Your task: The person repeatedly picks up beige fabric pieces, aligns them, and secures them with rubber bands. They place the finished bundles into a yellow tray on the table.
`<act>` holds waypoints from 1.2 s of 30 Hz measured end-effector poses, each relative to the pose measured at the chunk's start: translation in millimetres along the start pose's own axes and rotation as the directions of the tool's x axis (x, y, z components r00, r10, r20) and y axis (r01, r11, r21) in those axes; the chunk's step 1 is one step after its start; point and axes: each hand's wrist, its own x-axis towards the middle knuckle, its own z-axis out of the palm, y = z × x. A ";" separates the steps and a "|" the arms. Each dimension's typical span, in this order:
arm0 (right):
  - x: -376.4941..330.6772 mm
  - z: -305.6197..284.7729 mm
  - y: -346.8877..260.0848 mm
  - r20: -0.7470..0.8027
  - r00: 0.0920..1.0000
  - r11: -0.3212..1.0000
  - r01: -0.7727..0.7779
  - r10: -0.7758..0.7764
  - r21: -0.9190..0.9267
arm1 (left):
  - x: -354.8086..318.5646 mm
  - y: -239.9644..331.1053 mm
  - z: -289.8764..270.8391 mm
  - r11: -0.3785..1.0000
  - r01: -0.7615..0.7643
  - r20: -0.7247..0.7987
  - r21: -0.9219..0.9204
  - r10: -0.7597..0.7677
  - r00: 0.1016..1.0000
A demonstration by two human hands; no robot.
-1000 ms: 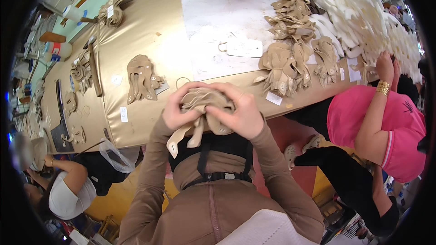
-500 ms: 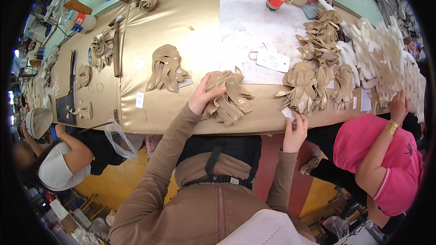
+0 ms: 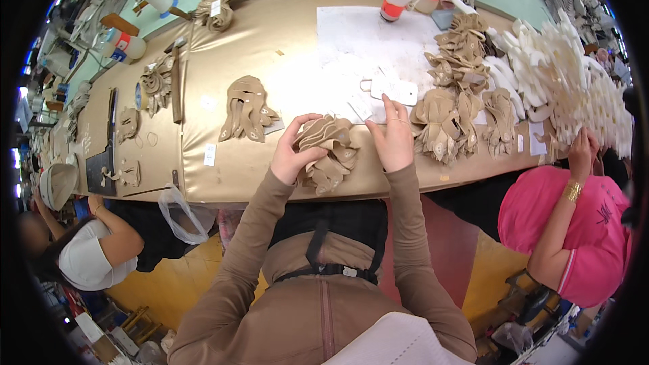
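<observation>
On the bench [image 3: 236, 182], the left hand [image 3: 292, 152] curls around a tan bundle [image 3: 330, 152], gripping its edge. Just beside it, the right hand [image 3: 393, 138] rests open and flat, holding nothing, near the stacks [image 3: 446, 125].

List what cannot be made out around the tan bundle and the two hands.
- Bundle of tan cut pieces, head view: piece count unclear; layers overlap, left hand covers its left edge.
- Right hand: palm side hidden; grip on anything unclear.
- White tags: markings too small.
</observation>
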 end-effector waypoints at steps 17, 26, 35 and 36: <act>-54.7 -6.0 -81.9 0.241 0.970 0.845 -0.102 -0.033 0.525 | -49.5 14.0 7.4 0.954 0.025 -0.114 -0.300 -0.062 0.992; -50.3 -2.4 -83.2 0.411 0.904 0.786 -0.336 0.116 0.518 | -50.3 4.5 2.0 0.992 0.024 -0.088 -0.122 -0.034 0.996; -36.9 -16.5 -94.7 0.349 0.937 0.903 -0.133 -0.020 0.409 | -52.0 18.7 7.2 0.997 -0.037 -0.106 -0.070 0.030 0.994; -36.1 -17.6 -96.0 0.352 0.936 0.902 -0.138 -0.017 0.409 | -52.1 18.8 7.5 0.995 -0.053 -0.112 -0.079 0.044 0.993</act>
